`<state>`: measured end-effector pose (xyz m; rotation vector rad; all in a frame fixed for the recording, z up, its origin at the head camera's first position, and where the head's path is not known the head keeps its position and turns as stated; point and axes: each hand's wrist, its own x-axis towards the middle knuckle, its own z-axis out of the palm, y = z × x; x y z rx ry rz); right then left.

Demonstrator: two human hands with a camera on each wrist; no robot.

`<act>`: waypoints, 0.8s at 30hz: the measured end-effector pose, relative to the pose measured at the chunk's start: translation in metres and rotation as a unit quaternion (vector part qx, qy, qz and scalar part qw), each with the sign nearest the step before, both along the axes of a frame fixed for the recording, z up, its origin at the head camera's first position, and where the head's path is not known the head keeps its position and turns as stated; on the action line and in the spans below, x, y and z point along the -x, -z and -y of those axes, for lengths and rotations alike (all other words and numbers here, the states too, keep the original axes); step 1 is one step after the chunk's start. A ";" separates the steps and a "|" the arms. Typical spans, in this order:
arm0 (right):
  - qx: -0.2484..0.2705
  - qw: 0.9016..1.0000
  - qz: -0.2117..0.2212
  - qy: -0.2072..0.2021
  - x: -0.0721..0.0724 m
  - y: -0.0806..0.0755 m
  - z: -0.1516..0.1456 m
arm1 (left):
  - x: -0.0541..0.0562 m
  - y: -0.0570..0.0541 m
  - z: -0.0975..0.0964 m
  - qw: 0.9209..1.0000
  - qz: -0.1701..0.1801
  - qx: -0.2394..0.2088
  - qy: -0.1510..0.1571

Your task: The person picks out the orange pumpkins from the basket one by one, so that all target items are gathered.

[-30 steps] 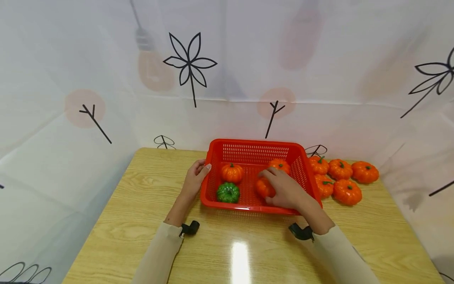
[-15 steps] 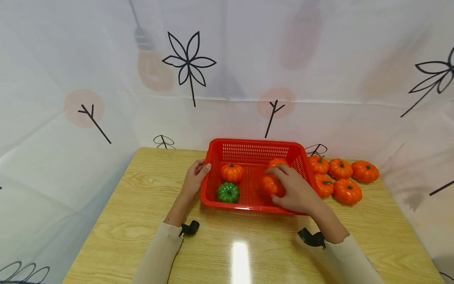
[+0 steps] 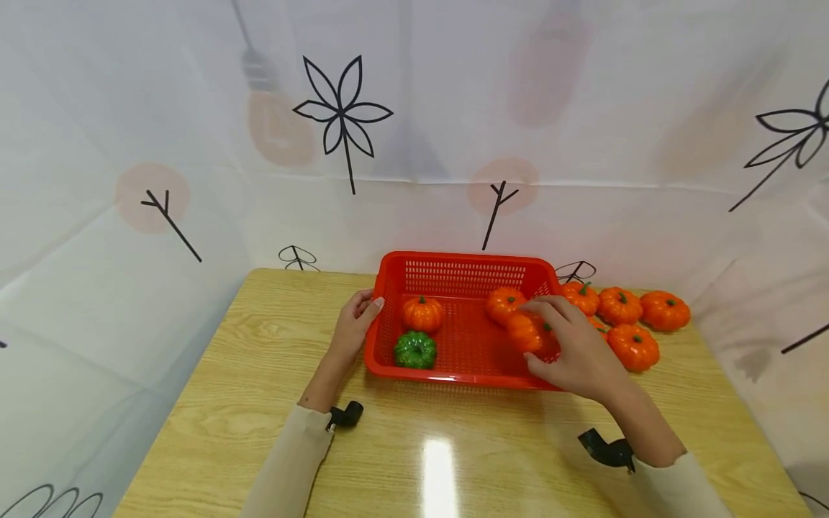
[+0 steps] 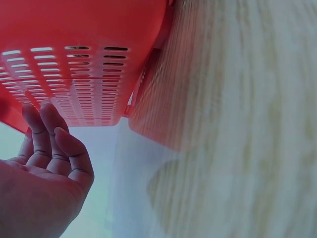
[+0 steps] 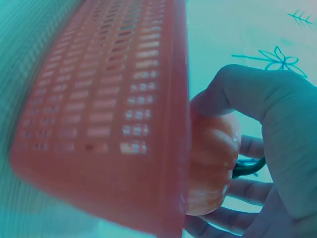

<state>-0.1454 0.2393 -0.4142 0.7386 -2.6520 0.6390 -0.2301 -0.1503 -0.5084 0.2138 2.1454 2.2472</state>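
A red plastic basket with slotted walls stands on the table. At its left end my left hand holds the rim, thumb on top; in the left wrist view its fingertips lie against the slotted outer wall. Above the basket's right part, my right hand grips a small orange pumpkin between thumb and fingers. The right wrist view shows this pumpkin tilted, its green stem toward the palm, its far part behind the rim. Inside the basket are two orange pumpkins and a green pumpkin.
Several orange pumpkins sit in a cluster on the wooden table, right of the basket; the right hand partly covers one. A white patterned cloth hangs behind and beside the table.
My right hand has moved right with the orange pumpkin, from the basket's middle toward its right wall. The orange pumpkin at the back right shows more fully. My left hand has stayed put.
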 end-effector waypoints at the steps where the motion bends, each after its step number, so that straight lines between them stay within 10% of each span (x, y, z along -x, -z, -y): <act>1: 0.001 1.000 -0.002 0.004 -0.002 -0.002 -0.002 | 0.000 0.000 0.000 1.000 -0.001 0.001 0.000; 24: 0.038 0.996 -0.031 0.075 -0.020 -0.010 -0.081 | -0.002 -0.003 -0.001 1.000 0.006 0.002 -0.007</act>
